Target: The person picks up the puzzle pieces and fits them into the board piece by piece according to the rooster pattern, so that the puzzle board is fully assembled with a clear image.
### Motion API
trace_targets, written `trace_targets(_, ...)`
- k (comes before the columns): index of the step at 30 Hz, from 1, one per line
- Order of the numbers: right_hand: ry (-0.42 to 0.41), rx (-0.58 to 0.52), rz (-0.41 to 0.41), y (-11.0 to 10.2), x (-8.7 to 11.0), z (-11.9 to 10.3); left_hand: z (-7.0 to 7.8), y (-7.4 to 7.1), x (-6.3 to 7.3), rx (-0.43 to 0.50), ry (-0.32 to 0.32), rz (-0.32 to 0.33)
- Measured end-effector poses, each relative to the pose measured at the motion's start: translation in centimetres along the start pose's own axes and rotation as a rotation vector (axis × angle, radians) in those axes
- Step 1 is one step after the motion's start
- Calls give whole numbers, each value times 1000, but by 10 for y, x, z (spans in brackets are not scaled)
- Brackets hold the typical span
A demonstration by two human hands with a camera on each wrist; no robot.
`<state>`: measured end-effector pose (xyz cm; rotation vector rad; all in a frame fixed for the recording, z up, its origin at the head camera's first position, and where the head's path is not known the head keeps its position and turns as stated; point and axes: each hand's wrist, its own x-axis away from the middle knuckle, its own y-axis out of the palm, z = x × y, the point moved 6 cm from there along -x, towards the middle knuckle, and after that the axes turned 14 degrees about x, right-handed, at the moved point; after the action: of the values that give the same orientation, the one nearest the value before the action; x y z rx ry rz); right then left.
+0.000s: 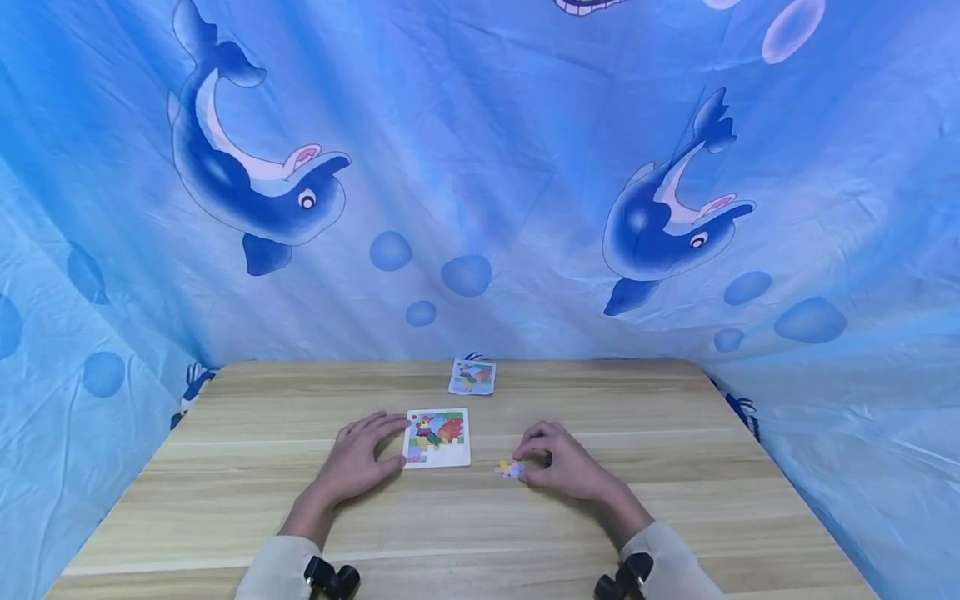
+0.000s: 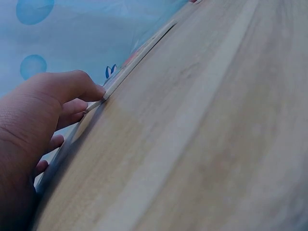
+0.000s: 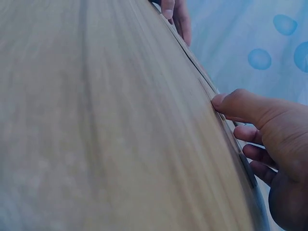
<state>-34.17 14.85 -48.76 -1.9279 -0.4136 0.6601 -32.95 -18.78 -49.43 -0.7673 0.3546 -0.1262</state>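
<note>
A square jigsaw board (image 1: 446, 456) with a white frame lies on the table, partly filled with a colourful rooster picture. Its lower right part shows bare white. Along the board's left side rests my left hand (image 1: 363, 457), fingers spread and relaxed; the thumb touches the edge in the left wrist view. To the right of the board lies a small yellow and purple jigsaw piece (image 1: 507, 469). My right hand (image 1: 561, 467) holds it at its right end between thumb and fingertips, low at the tabletop. In the right wrist view the thumb (image 3: 220, 101) covers part of it.
Behind the board, near the table's far edge, lies a small card (image 1: 472, 377) with the same rooster picture. The wooden table (image 1: 420, 542) meets a blue curtain (image 1: 525, 208) printed with dolphins, which hangs behind and on both sides.
</note>
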Motion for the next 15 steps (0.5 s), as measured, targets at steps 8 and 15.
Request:
trace_targets(8,2,-25,8,-2,-1,-1,3,-2,1,23,-3,0)
trace_targets(15,48,-99,6,-3,-6,-2,2,-1,1,37,-4,-5)
